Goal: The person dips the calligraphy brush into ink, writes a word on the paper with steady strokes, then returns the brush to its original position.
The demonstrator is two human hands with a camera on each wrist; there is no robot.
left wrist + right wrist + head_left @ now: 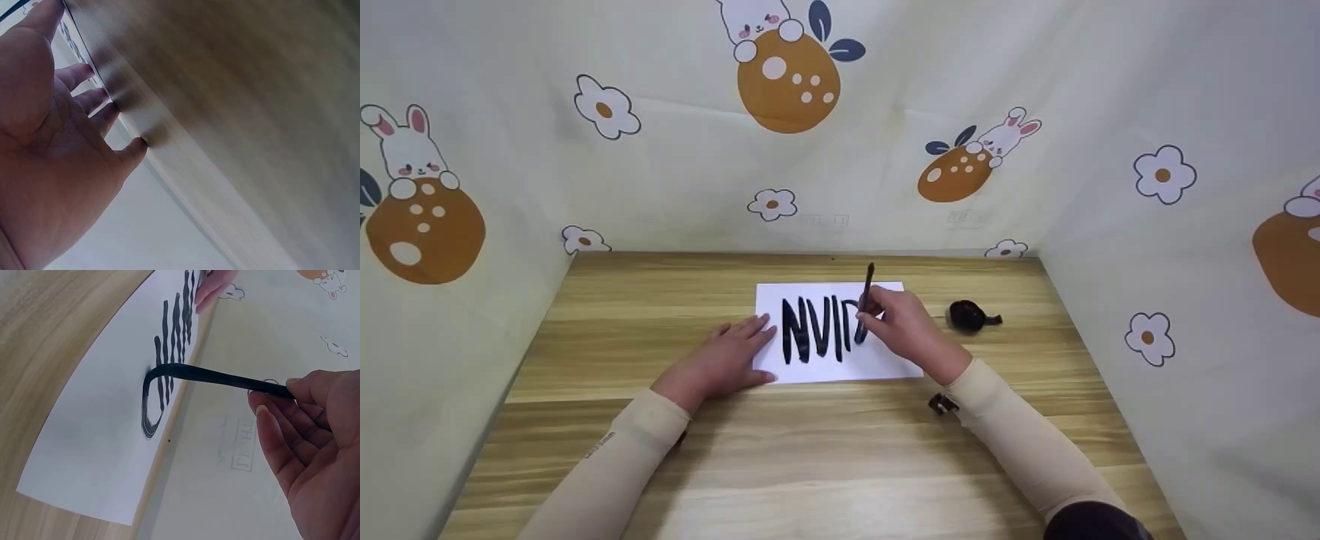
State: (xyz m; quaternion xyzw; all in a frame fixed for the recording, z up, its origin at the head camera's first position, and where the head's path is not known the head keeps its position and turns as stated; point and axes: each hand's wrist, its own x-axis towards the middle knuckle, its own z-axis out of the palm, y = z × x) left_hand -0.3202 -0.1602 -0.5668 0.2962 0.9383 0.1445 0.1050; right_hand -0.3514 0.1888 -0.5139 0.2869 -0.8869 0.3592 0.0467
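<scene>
A white sheet of paper (pixel 885 366) lies on the wooden table, bearing thick black brush strokes (pixel 822 330) that read "NVI" and a further curved letter. My right hand (pixel 906 324) pinches a slim black ink brush (pixel 208 375) between thumb and fingers. Its bristles bend against the paper, at the lower end of that curved letter's wet-looking stroke. At the sheet's left edge my left hand (pixel 726 358) rests flat with fingers spread, fingertips on the paper's margin. In the left wrist view its palm and fingertips show close over the table.
Right of the paper stands a small dark round pot (pixel 966 316) with a short handle-like end. A small black object (pixel 942 405) shows beside the right sleeve. Cloth walls (pixel 675 180) with rabbit and flower prints enclose the table (pixel 810 465) at the back and both sides.
</scene>
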